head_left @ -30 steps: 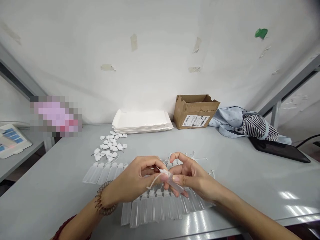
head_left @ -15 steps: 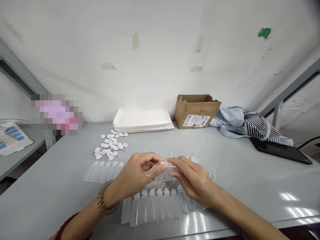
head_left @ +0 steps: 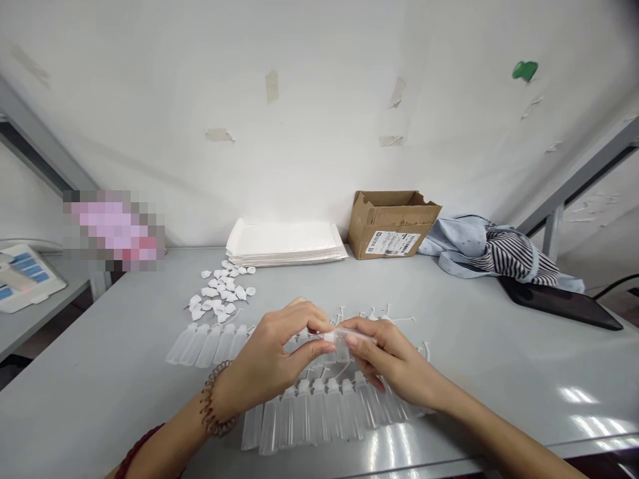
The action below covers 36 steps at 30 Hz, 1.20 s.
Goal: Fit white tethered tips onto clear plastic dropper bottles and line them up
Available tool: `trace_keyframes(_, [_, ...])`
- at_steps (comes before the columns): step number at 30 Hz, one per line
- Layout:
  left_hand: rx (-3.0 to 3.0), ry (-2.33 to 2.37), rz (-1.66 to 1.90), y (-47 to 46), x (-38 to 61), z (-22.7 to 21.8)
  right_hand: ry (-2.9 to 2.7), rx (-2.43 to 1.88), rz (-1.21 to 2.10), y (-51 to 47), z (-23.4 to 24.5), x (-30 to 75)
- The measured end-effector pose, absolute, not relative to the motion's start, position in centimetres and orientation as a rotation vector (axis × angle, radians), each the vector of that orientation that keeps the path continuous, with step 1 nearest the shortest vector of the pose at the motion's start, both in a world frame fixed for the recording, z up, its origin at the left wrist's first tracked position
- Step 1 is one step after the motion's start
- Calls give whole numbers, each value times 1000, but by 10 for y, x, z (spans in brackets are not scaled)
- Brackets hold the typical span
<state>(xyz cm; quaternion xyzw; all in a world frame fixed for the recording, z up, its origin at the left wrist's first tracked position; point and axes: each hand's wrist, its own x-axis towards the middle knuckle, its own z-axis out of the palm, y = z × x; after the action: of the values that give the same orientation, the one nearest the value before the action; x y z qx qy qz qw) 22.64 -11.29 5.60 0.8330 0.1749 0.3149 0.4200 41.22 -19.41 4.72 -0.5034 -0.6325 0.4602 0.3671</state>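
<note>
Above the middle of the desk, my right hand (head_left: 399, 356) is closed around a small translucent plastic bottle (head_left: 342, 336), its thumb along the side. The bottle lies roughly level, neck to the left. With thumb and forefinger, my left hand (head_left: 279, 349) pinches the white cap (head_left: 327, 337) at that neck. Just below the hands, a front row of similar capped bottles (head_left: 304, 418) lies side by side. A second row of bottles (head_left: 202, 344) lies farther back, partly hidden by my hands. Thin white straps (head_left: 399, 318) stick out behind them.
Loose white caps (head_left: 219, 291) are scattered at the back left. A stack of white padded envelopes (head_left: 284, 241) and an open cardboard box (head_left: 392, 229) stand against the wall. Folded cloth (head_left: 499, 249) and a black tablet-like slab (head_left: 564, 304) lie at the right.
My left fingers have spread from a tight curl into a pinch on the cap. The white strap over my left thumb is out of sight. My right hand has turned, showing its thumb.
</note>
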Motion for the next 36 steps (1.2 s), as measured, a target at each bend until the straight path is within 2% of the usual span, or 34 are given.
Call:
trace_keyframes(2, [2067, 516, 736, -114, 227, 60, -1598, -1292, 1203, -194, 47, 413])
trace_keyframes(7, [1926, 708, 516, -116, 227, 67, -1885, -1295, 618, -194, 40, 413])
trace_keyframes(10, [1835, 710, 405, -117, 227, 67, -1975, -1275, 541, -194, 36, 414])
trace_keyframes(15, [2007, 610, 574, -118, 227, 61, -1834, -1301, 718, -194, 43, 413])
trace_keyframes(19, [2239, 469, 777, -117, 227, 55, -1658, -1301, 1037, -192, 49, 413])
trace_keyframes(25, [2359, 362, 837, -115, 226, 51, -1415, -1204, 1443, -186, 41, 418])
trace_keyframes(31, [2388, 429, 795, -113, 226, 48, -1359, -1187, 1494, -181, 40, 421])
trace_keyframes(36, [2366, 810, 861, -96, 216, 54, -1321, -1316, 1338, -171, 40, 432])
